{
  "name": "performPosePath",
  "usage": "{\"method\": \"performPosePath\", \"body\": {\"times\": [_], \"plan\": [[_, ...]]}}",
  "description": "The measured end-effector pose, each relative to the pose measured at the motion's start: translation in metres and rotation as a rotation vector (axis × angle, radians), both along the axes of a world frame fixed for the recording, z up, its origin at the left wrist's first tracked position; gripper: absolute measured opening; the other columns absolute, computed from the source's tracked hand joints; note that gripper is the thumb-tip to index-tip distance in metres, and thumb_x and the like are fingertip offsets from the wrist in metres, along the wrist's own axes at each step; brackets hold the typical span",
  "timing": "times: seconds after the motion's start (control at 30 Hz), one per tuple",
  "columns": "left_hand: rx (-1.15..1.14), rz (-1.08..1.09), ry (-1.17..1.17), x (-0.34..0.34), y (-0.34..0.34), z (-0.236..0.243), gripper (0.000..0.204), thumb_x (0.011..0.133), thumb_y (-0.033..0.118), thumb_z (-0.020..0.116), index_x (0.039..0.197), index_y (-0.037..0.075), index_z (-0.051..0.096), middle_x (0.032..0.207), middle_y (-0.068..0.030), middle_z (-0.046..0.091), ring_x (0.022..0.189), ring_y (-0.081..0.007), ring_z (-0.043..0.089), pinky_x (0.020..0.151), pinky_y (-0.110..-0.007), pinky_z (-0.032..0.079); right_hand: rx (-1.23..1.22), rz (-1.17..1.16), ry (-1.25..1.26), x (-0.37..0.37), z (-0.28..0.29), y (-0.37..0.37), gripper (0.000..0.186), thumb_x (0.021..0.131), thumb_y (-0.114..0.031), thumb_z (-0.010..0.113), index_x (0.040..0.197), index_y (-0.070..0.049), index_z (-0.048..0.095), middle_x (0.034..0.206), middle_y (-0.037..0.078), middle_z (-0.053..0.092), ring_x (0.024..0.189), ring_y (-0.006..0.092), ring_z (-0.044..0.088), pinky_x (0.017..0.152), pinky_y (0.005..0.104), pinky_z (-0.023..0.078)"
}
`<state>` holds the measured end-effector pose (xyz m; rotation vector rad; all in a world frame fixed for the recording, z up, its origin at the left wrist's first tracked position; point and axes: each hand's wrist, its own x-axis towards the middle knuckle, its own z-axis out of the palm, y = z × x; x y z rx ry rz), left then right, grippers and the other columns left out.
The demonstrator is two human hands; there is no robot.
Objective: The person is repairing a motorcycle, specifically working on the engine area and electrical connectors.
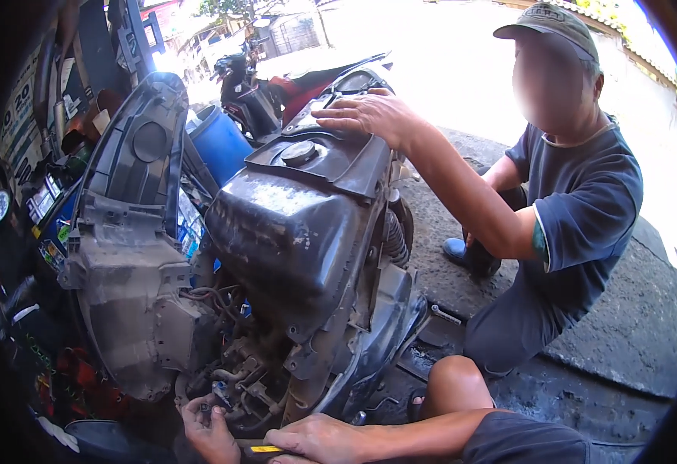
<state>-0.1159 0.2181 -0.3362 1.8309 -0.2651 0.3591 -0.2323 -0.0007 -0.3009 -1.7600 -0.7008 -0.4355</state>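
A scooter stripped of its covers stands before me, its black fuel tank (277,224) exposed with a round cap (300,153) on top. Low at its near end, my left hand (209,428) is closed, thumb and fingers pinched beside the hoses and metal engine parts (247,387). What lies between those fingers is too small to make out. My right hand (319,439) comes in from the right, fingers curled, close by the left one. A narrow yellow strip (266,449) shows at its fingers, on a thin thing mostly hidden.
A crouching person (578,185) at the right lays a hand (365,116) on the scooter's top. Left of the tank stands a dusty plastic underseat box (134,271). A blue drum (219,143) and another scooter (253,93) are behind. A wrench (445,314) lies on the right.
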Motion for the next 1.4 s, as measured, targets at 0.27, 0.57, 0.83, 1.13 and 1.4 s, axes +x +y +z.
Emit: {"method": "performPosePath", "body": {"times": [0.27, 0.57, 0.83, 1.13, 1.4], "plan": [[0.434, 0.091, -0.047, -0.019, -0.015, 0.041, 0.028, 0.092, 0.012, 0.069, 0.116, -0.002, 0.068, 0.114, -0.0218, 0.069, 0.107, -0.0386, 0.063, 0.095, -0.044, 0.049, -0.008, 0.003, 0.009, -0.001, 0.000, -0.001, 0.027, 0.097, -0.028, 0.064, 0.092, -0.003, 0.056, 0.070, 0.021, 0.060, 0.065, 0.0429, 0.061, 0.054, 0.0474, 0.049], [0.524, 0.147, -0.350, -0.007, -0.011, 0.028, 0.024, 0.082, 0.000, 0.067, 0.105, -0.006, 0.065, 0.101, -0.0159, 0.059, 0.095, -0.0312, 0.060, 0.087, -0.039, 0.049, -0.019, 0.005, 0.006, 0.000, 0.000, -0.002, 0.028, 0.098, -0.029, 0.063, 0.090, -0.002, 0.055, 0.069, 0.021, 0.060, 0.065, 0.0434, 0.062, 0.054, 0.0487, 0.049], [0.469, 0.075, -0.259, -0.018, -0.016, 0.039, 0.024, 0.092, 0.010, 0.068, 0.113, -0.001, 0.069, 0.111, -0.0204, 0.069, 0.104, -0.0373, 0.063, 0.098, -0.045, 0.046, -0.028, -0.008, -0.002, 0.000, -0.002, 0.002, 0.028, 0.097, -0.029, 0.064, 0.090, -0.003, 0.055, 0.068, 0.021, 0.059, 0.064, 0.0431, 0.061, 0.054, 0.0492, 0.048], [0.476, 0.088, -0.243, -0.015, -0.011, 0.039, 0.025, 0.089, 0.011, 0.071, 0.110, -0.002, 0.069, 0.111, -0.0191, 0.069, 0.102, -0.0352, 0.065, 0.092, -0.043, 0.049, -0.046, -0.017, -0.025, 0.001, -0.003, 0.004, 0.027, 0.097, -0.027, 0.064, 0.090, -0.003, 0.055, 0.068, 0.020, 0.059, 0.064, 0.0423, 0.061, 0.054, 0.0489, 0.048], [0.621, 0.225, -0.072, -0.027, -0.014, 0.060, 0.024, 0.087, 0.016, 0.074, 0.107, 0.003, 0.069, 0.092, -0.0171, 0.071, 0.085, -0.0310, 0.069, 0.079, -0.040, 0.054, -0.027, -0.005, -0.025, 0.001, -0.002, 0.002, 0.027, 0.097, -0.026, 0.064, 0.089, -0.002, 0.055, 0.070, 0.021, 0.059, 0.065, 0.0426, 0.061, 0.055, 0.0490, 0.048]]}}
